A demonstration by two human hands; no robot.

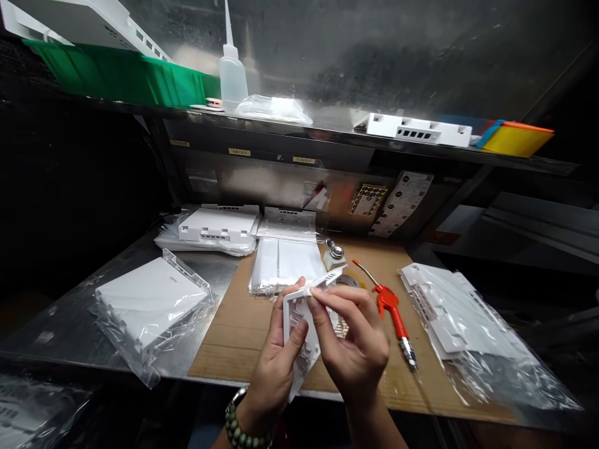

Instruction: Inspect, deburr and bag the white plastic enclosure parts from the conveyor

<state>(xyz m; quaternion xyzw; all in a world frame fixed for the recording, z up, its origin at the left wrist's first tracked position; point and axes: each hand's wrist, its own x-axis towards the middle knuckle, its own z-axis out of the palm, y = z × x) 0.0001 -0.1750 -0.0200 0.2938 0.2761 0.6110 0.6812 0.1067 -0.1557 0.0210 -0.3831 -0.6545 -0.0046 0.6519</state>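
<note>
A white plastic housing (299, 368) is held up on edge over the front of the cardboard sheet, its ribbed inner side partly showing. My left hand (279, 349) grips its left side, thumb pressed on the inside and fingers behind. With thumb and forefinger, my right hand (355, 330) pinches the housing's upper edge; anything small between those fingertips is hidden. Behind the hands, a roll of tape (350, 280) lies partly covered. To their right rests an orange air blow gun (392, 312) with a metal nozzle and hose.
Bagged white housings lie at left (152, 299) and right (463, 318). A stack of clear plastic bags (286, 262) and a metal-topped bottle (336, 255) stand behind the hands. Overhead, a shelf (327, 128) carries a green bin (121, 75), a squeeze bottle (233, 78) and another housing (416, 129).
</note>
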